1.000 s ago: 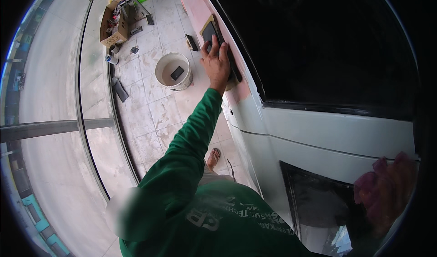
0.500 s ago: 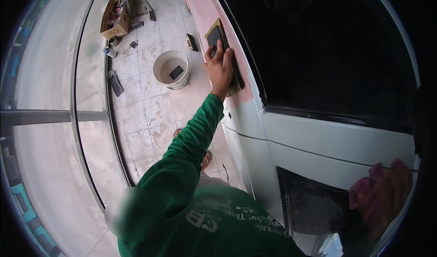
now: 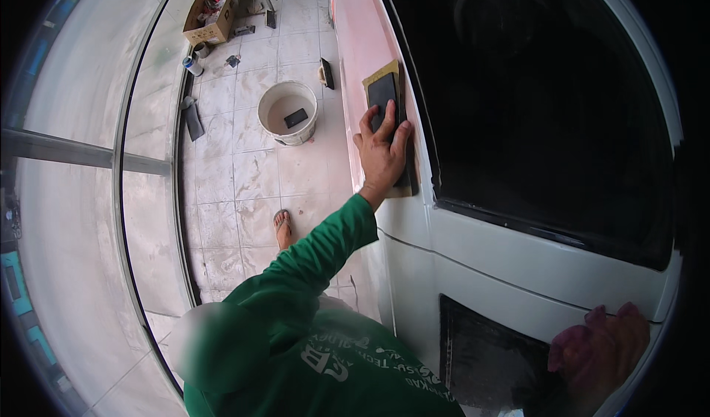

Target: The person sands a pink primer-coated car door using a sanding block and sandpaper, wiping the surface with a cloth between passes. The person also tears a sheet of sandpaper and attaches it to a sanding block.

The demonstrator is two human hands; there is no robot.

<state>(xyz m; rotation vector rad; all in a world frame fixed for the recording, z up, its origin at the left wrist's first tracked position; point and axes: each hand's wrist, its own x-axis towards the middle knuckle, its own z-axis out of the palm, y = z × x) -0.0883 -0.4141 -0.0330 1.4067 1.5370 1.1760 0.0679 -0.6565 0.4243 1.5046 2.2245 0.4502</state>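
- Left hand (image 3: 382, 153) presses flat on the dark sanding block (image 3: 384, 92), fingers spread, against the pink car panel (image 3: 355, 40).
- Right hand (image 3: 603, 350) rests spread on the white body (image 3: 518, 269), well apart.

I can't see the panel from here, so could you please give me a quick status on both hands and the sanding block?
Left hand flat on sanding block, pressed to pink panel. Right hand on white bodywork. Bucket on floor below.

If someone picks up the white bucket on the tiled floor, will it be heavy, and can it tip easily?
The white bucket is probably light: it looks nearly empty, with only one small dark block lying at the bottom. It likely stands steady, since it is wide and low on the flat tiles. A push would probably slide it rather than tip it.
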